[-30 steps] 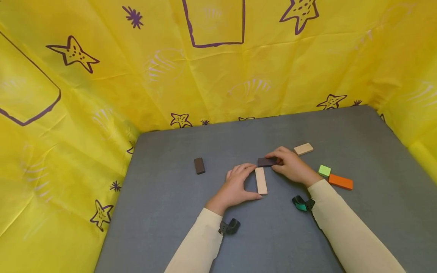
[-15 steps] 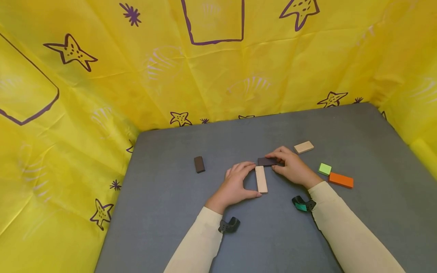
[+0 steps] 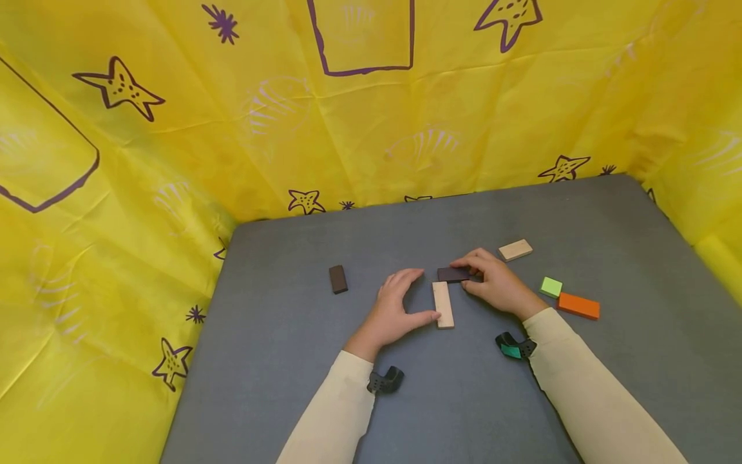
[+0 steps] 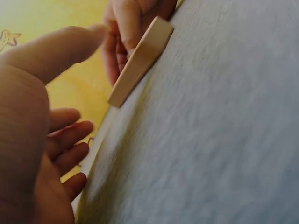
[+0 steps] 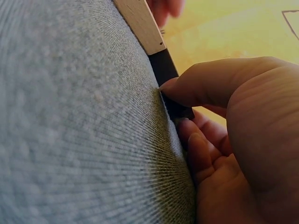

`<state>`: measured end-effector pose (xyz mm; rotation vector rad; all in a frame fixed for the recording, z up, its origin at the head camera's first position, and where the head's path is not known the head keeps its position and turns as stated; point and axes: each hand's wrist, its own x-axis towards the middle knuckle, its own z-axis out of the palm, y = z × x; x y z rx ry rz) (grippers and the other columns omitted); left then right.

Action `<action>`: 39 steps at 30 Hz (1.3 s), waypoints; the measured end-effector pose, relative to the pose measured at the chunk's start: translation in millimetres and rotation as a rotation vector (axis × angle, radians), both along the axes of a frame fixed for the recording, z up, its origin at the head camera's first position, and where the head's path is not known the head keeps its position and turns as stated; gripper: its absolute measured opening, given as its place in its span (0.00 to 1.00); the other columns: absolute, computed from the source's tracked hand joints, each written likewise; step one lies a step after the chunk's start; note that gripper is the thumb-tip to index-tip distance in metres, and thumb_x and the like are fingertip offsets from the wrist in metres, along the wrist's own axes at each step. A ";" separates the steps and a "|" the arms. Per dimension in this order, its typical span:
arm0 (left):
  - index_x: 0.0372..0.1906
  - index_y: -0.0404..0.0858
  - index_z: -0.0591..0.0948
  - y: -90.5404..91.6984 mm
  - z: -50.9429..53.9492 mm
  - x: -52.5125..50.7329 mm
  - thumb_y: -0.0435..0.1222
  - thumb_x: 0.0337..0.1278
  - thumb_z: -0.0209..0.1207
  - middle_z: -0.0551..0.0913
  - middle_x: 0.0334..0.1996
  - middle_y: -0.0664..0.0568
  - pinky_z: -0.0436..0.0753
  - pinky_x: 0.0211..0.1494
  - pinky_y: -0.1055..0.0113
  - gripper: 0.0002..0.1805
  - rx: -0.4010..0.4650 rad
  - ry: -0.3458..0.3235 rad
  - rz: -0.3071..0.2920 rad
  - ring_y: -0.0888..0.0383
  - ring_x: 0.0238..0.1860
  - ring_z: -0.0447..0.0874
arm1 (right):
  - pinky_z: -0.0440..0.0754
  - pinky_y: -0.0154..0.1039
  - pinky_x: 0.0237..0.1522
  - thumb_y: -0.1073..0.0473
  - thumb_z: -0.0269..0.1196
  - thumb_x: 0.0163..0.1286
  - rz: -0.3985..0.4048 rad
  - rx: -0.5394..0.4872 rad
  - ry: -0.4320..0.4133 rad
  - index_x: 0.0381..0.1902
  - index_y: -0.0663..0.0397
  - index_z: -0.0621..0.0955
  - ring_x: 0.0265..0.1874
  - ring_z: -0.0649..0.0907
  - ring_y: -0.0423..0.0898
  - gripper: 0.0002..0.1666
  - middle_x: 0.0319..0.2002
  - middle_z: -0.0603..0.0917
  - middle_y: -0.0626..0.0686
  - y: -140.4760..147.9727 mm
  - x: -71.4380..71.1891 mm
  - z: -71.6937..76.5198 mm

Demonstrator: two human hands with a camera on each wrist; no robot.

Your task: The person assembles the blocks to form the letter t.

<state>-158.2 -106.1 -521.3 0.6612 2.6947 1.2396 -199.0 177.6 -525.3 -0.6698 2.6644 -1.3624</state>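
Observation:
A pale wooden block (image 3: 443, 305) lies lengthwise on the grey table, its far end against a dark block (image 3: 449, 275) that lies crosswise. My left hand (image 3: 390, 314) is beside the pale block with thumb and fingers spread wide; in the left wrist view a gap shows between that hand and the pale block (image 4: 142, 60). My right hand (image 3: 493, 281) pinches the right end of the dark block between thumb and fingers. The right wrist view shows the thumb on the dark block (image 5: 164, 65), which meets the pale block's end.
Another dark block (image 3: 338, 279) lies to the left. A second pale block (image 3: 515, 250) is behind the right hand. To the right, a green block (image 3: 551, 287) touches or nearly touches an orange block (image 3: 579, 306). A yellow patterned cloth (image 3: 359, 142) stands around the table.
My left hand has let go of the pale block and drawn back to the left, its fingers spreading. The right hand has stayed on the dark block.

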 end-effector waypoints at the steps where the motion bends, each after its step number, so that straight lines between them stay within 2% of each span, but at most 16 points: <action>1: 0.83 0.42 0.71 -1.9 0.5 -0.7 0.56 0.63 0.76 0.71 0.79 0.54 0.62 0.78 0.43 0.49 0.022 0.013 0.027 0.52 0.80 0.62 | 0.76 0.53 0.50 0.72 0.71 0.72 -0.001 0.001 -0.002 0.65 0.59 0.87 0.48 0.78 0.54 0.24 0.53 0.81 0.56 -0.1 -0.1 0.2; 8: 0.79 0.37 0.75 -19.3 1.7 -8.7 0.49 0.66 0.77 0.77 0.72 0.54 0.71 0.73 0.45 0.42 0.160 0.150 0.244 0.53 0.74 0.71 | 0.75 0.53 0.50 0.72 0.70 0.73 0.000 -0.002 -0.018 0.65 0.58 0.87 0.49 0.78 0.54 0.24 0.55 0.80 0.56 0.3 -0.1 1.1; 14: 0.73 0.35 0.80 -37.0 2.4 -16.6 0.41 0.65 0.77 0.81 0.68 0.49 0.73 0.70 0.44 0.34 0.240 0.306 0.379 0.49 0.70 0.75 | 0.75 0.52 0.50 0.72 0.70 0.73 0.010 -0.007 -0.020 0.65 0.58 0.87 0.48 0.77 0.53 0.24 0.55 0.80 0.56 1.2 0.2 0.7; 18: 0.73 0.37 0.80 -50.2 2.6 -20.6 0.39 0.63 0.78 0.81 0.68 0.45 0.71 0.71 0.44 0.35 0.279 0.341 0.454 0.49 0.70 0.75 | 0.75 0.52 0.50 0.72 0.70 0.73 0.012 -0.012 -0.022 0.65 0.58 0.87 0.48 0.77 0.53 0.24 0.55 0.80 0.56 1.7 0.4 0.7; 21: 0.75 0.37 0.78 -60.5 2.3 -23.1 0.37 0.62 0.79 0.79 0.69 0.40 0.72 0.70 0.44 0.38 0.324 0.329 0.489 0.48 0.71 0.74 | 0.75 0.52 0.50 0.72 0.70 0.73 0.010 -0.015 -0.025 0.66 0.57 0.87 0.48 0.77 0.53 0.24 0.55 0.80 0.55 1.8 0.0 0.5; 24: 0.77 0.37 0.75 -70.8 1.1 -24.8 0.36 0.63 0.79 0.76 0.70 0.40 0.72 0.68 0.44 0.40 0.361 0.302 0.522 0.46 0.72 0.73 | 0.75 0.52 0.50 0.72 0.70 0.73 0.007 -0.018 -0.019 0.65 0.56 0.87 0.48 0.78 0.53 0.24 0.54 0.80 0.55 1.8 -0.7 -0.4; 28: 0.79 0.37 0.72 -84.9 0.0 -25.2 0.36 0.63 0.78 0.74 0.72 0.40 0.71 0.68 0.45 0.43 0.385 0.277 0.578 0.42 0.72 0.71 | 0.76 0.51 0.50 0.71 0.70 0.73 0.006 -0.018 -0.005 0.65 0.57 0.87 0.48 0.78 0.53 0.24 0.54 0.81 0.55 1.9 -0.1 -1.0; 32: 0.81 0.35 0.68 -98.1 -1.5 -25.5 0.36 0.63 0.78 0.72 0.72 0.36 0.71 0.67 0.44 0.46 0.397 0.236 0.642 0.39 0.70 0.70 | 0.75 0.51 0.49 0.71 0.70 0.73 0.006 -0.017 0.001 0.65 0.57 0.87 0.48 0.78 0.53 0.24 0.54 0.81 0.55 1.6 0.1 -0.7; 36: 0.83 0.33 0.64 -107.0 -3.6 -26.7 0.39 0.62 0.79 0.71 0.72 0.38 0.71 0.67 0.45 0.51 0.377 0.147 0.697 0.41 0.69 0.70 | 0.75 0.50 0.50 0.71 0.70 0.73 0.001 -0.009 -0.005 0.65 0.56 0.87 0.48 0.78 0.53 0.24 0.54 0.81 0.55 1.4 -0.6 -0.8; 39: 0.84 0.33 0.63 -109.7 -4.5 -27.0 0.42 0.59 0.81 0.72 0.69 0.41 0.71 0.68 0.46 0.54 0.313 0.088 0.726 0.43 0.67 0.71 | 0.75 0.51 0.50 0.71 0.70 0.73 -0.002 -0.004 -0.010 0.65 0.57 0.87 0.49 0.78 0.53 0.24 0.54 0.81 0.55 1.1 -0.9 -0.4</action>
